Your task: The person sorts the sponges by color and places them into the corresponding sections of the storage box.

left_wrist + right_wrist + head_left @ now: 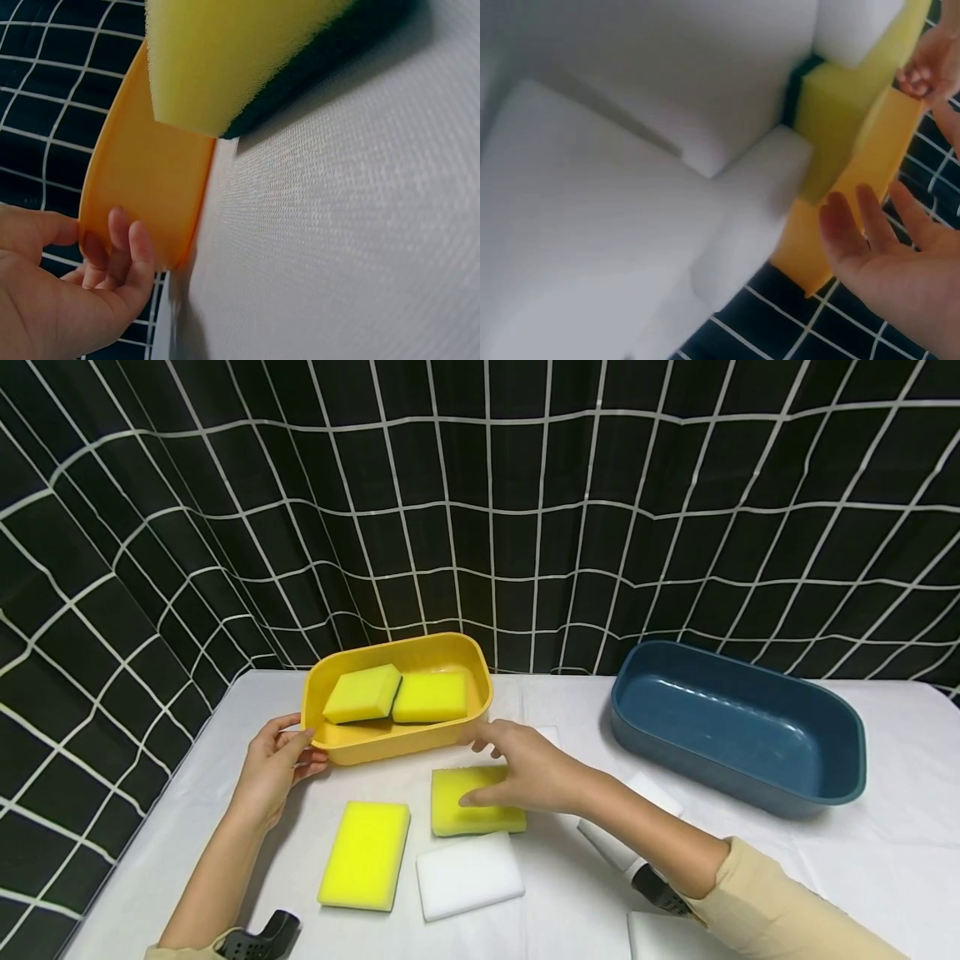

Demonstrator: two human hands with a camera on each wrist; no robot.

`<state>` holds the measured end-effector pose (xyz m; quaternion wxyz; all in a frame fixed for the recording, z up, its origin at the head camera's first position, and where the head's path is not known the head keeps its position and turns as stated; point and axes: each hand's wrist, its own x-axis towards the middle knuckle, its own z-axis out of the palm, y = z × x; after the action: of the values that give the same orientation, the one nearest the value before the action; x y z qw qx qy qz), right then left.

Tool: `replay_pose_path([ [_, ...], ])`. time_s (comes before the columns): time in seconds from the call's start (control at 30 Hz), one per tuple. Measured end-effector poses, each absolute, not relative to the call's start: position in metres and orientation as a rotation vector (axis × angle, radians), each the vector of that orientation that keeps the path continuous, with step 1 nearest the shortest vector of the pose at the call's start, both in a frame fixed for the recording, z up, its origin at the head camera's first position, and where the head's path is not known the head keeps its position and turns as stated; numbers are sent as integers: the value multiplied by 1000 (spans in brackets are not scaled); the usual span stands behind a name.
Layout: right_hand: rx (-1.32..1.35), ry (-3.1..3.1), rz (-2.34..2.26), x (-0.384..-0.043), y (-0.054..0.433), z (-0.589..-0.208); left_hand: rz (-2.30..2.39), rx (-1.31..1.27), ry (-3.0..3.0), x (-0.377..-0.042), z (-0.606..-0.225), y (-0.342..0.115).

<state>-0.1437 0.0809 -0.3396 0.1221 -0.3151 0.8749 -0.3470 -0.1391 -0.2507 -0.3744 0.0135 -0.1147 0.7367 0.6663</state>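
A yellow tub (397,746) stands at the back left with two yellow sponges (429,696) in it. At its left end my left hand (273,760) holds the wall, thumb and fingers curled about the edge. Near the tub's front right corner reaches my right hand (532,768), fingers loosely extended and nothing held. Below that hand lies a yellow sponge (450,802), partly covered by it; whether the thumb touches it I cannot tell. The right wrist view shows the fingers (881,229) spread beside the tub (799,251).
Another yellow sponge (365,856) lies at the front left, with a white block-shaped sponge (470,877) to its right. More white blocks (660,793) lie under and beside the right forearm. A blue tub (720,768) stands at the back right, before a black checked curtain (570,552).
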Motion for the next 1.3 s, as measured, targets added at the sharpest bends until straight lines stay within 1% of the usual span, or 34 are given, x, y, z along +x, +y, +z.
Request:
replay_pose_path([
  [0.47,-834,2541,-883,-143,83,-354,2075,-363,2295,-139,-374,-251],
  [0.67,-851,2528,-839,-145,82,-357,2090,-354,2286,-139,-376,-252],
  [1.3,-901,2559,-850,-148,82,-346,2078,-359,2288,-139,-375,-251],
])
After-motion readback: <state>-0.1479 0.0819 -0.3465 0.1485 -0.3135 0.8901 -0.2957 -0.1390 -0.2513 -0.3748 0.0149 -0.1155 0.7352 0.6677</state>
